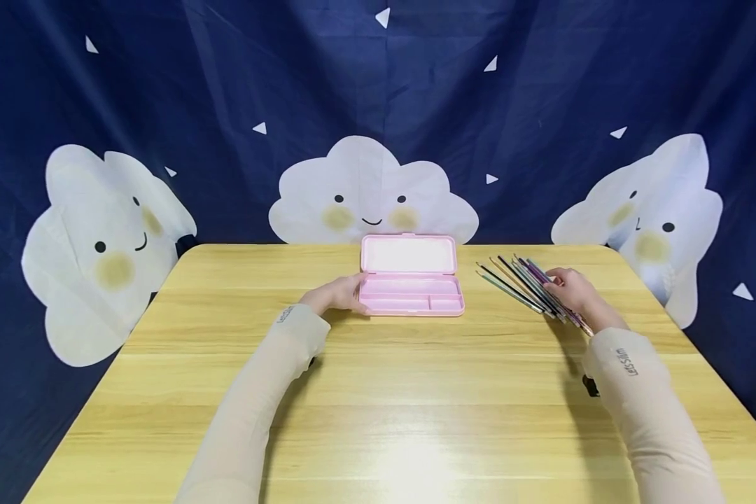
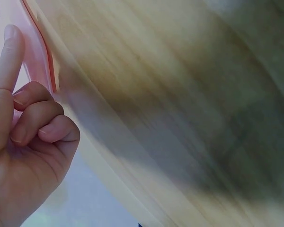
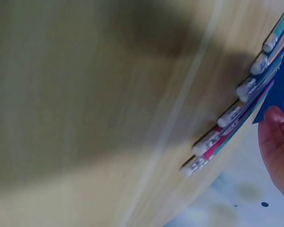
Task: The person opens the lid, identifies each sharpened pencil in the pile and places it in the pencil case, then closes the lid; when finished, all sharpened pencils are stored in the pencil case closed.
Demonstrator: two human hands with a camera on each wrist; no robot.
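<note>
A pink pencil case (image 1: 409, 306) lies with its lid (image 1: 408, 253) raised at the back of the table; its tray has several compartments. My left hand (image 1: 341, 294) holds the left end of the case. In the left wrist view, the thumb of the left hand (image 2: 31, 137) lies along the pink case (image 2: 35, 45) and the other fingers are curled. Several pencils (image 1: 521, 285) lie fanned out right of the case. At their right side is my right hand (image 1: 573, 288), its fingers loosely bent. White erasers (image 3: 246, 89) tip the pencils in the right wrist view, beside the right hand (image 3: 280, 146).
The pale wooden table (image 1: 378, 392) has its far edge just behind the case. A dark blue curtain (image 1: 378, 84) with white smiling clouds hangs behind and at both sides.
</note>
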